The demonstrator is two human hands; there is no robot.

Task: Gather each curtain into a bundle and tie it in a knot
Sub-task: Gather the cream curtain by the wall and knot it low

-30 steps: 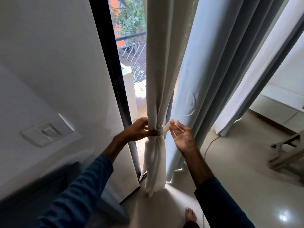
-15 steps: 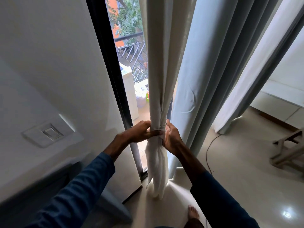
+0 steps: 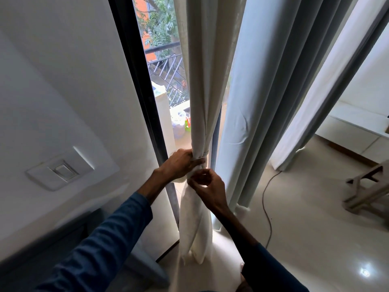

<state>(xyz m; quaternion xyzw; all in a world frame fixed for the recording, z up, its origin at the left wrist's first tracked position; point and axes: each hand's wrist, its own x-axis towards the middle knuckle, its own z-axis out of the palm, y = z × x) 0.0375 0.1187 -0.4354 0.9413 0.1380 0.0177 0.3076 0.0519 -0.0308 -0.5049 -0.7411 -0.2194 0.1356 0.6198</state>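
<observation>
Cream curtain [image 3: 202, 81] gathered into a bundle beside the dark door frame [image 3: 134, 81]. Left hand [image 3: 179, 164] grips the bundle at its cinched waist; right hand [image 3: 208, 186] pinches fabric just below. Grey curtain [image 3: 263, 91] hangs loose alongside.

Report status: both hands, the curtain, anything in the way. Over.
Left hand grips the cream curtain at its gathered waist. Right hand pinches fabric just below. Grey curtain beside it hangs loose. Nothing blocks the hands.
</observation>
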